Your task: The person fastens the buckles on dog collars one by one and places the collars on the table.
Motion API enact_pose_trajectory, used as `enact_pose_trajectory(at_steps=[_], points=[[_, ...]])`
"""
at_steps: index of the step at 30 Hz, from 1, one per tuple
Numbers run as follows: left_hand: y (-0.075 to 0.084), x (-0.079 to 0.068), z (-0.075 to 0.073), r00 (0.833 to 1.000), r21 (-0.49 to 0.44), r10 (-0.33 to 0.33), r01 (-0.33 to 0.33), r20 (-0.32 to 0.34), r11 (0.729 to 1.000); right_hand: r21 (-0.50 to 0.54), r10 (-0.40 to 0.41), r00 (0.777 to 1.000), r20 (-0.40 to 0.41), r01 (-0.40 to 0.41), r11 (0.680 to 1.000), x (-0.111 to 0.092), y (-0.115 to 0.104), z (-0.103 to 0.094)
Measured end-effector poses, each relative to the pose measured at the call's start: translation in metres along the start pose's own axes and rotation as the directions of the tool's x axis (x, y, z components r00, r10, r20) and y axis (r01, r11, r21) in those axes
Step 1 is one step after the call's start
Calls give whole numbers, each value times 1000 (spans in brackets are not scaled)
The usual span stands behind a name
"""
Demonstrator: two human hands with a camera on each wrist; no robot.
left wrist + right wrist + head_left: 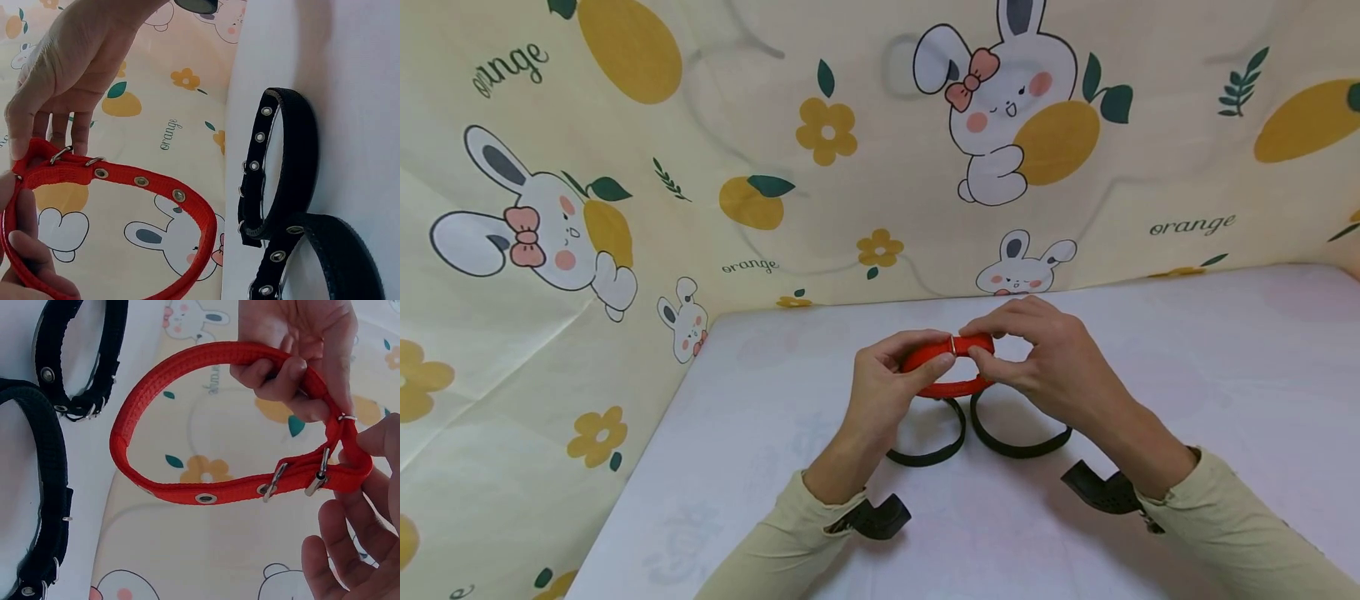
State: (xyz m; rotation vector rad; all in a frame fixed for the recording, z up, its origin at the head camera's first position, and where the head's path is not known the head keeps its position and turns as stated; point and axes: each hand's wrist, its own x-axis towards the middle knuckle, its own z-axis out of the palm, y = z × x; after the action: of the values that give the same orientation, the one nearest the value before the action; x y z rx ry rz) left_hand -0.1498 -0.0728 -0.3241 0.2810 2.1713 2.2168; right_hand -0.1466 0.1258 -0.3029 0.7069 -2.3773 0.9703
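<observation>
A red dog collar (955, 389) with metal buckle hardware and eyelets is held up above the table in both hands, forming a loop. My left hand (883, 383) grips one side of the strap between thumb and fingers. On the other side of a small metal loop, my right hand (1051, 357) pinches the strap near its buckle (319, 478). Two black collars with eyelets, a left one (928, 458) and a right one (1018, 452), lie looped on the table below the hands. The hands hide part of the red strap.
The table (760, 467) has a white cover. Behind it and at the left hangs a cream cloth (865, 192) printed with rabbits, oranges and flowers. Dark wrist-camera mounts (880, 517) stick out below the sleeves.
</observation>
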Motion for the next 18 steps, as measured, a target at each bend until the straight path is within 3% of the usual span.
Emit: enact_pose_trajectory(at_steps=[8,18], points=[[0,1,0,1000,-16,10,-10,27,1000,47,106,990,92,-110,993,0,-5,-2],[1,3,-2,1000,-57,-1,1,13,998,51,42,998,54,-44,998,1,-2,-3]])
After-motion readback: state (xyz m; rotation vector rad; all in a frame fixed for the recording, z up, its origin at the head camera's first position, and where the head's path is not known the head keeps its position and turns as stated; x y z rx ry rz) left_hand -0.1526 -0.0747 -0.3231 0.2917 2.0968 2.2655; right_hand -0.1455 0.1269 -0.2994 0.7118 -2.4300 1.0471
